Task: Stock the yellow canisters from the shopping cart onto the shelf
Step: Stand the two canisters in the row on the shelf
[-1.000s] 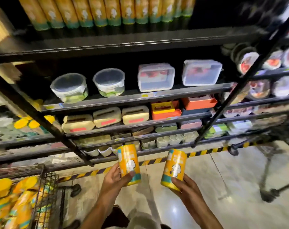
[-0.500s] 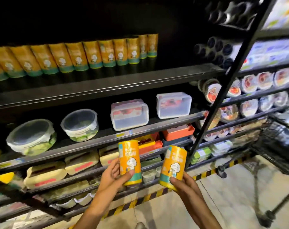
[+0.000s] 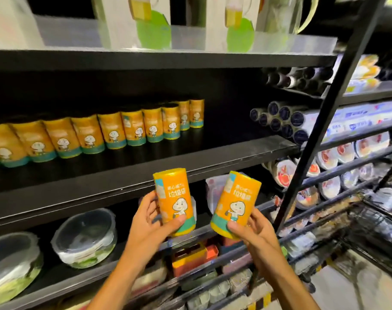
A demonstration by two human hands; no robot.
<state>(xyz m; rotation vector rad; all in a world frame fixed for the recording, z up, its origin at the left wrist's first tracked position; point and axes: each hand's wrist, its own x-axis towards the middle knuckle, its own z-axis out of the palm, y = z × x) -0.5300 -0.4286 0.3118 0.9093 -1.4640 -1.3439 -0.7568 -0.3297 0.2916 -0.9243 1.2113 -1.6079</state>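
My left hand (image 3: pixel 150 220) grips a yellow canister (image 3: pixel 173 198) with a cartoon figure and teal base, held upright just below the front edge of the black shelf (image 3: pixel 190 159). My right hand (image 3: pixel 251 229) grips a second yellow canister (image 3: pixel 236 202), tilted slightly right. On that shelf a row of several matching canisters (image 3: pixel 114 133) runs from the left edge to about the middle. The shelf's right part is bare. The shopping cart is out of view.
A black slanted upright post (image 3: pixel 320 121) crosses the right side. Round lidded containers (image 3: pixel 85 238) sit on the shelf below. Dark rolls (image 3: pixel 280 121) and packed plates (image 3: pixel 329 186) fill the right bay. Boxed pitchers (image 3: pixel 150 21) stand on the top shelf.
Both hands have risen with their canisters toward the canister shelf, and my view has tilted upward; the cart and floor dropped out of view.
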